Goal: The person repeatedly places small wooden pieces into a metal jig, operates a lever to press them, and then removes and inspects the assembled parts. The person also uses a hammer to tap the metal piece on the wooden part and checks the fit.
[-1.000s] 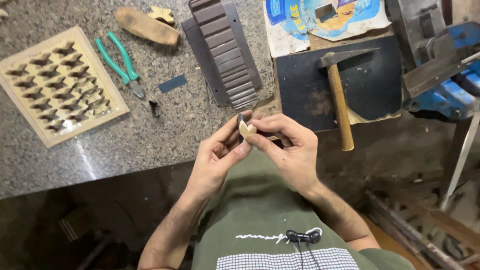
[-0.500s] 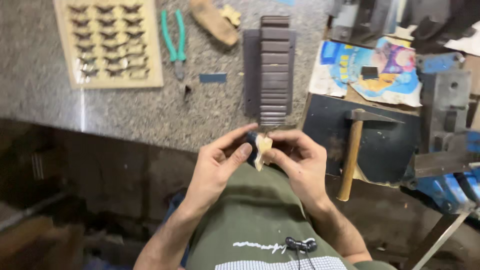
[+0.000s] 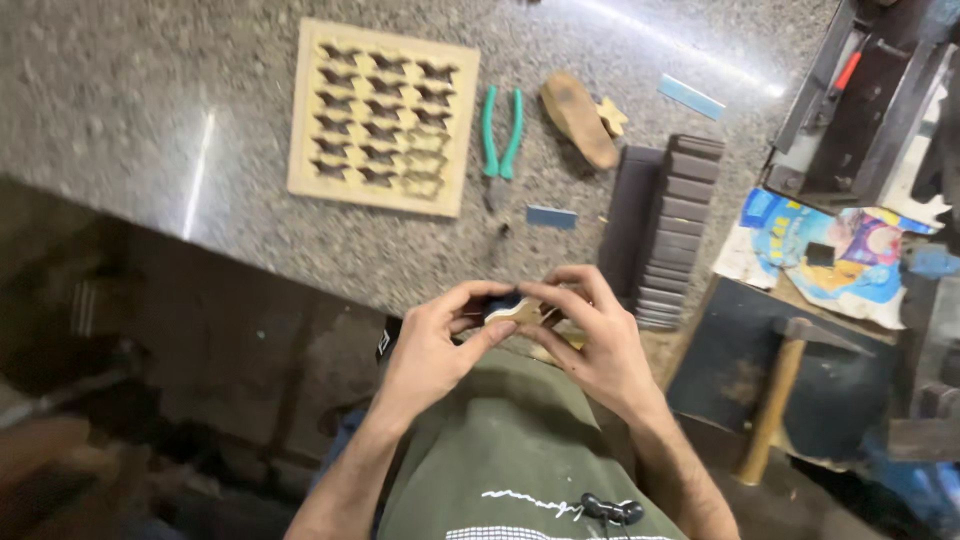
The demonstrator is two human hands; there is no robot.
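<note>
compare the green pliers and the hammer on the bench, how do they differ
The pliers have green handles and lie on the speckled counter; the hammer has a wooden handle and rests on a dark pad. The hammer looks longer. Neither is touched by a hand.

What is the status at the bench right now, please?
Left hand and right hand together, fingers pinching a small pale wooden piece above the lap. Pliers, hammer and patterned wooden panel lie untouched. Nothing obstructing.
</note>
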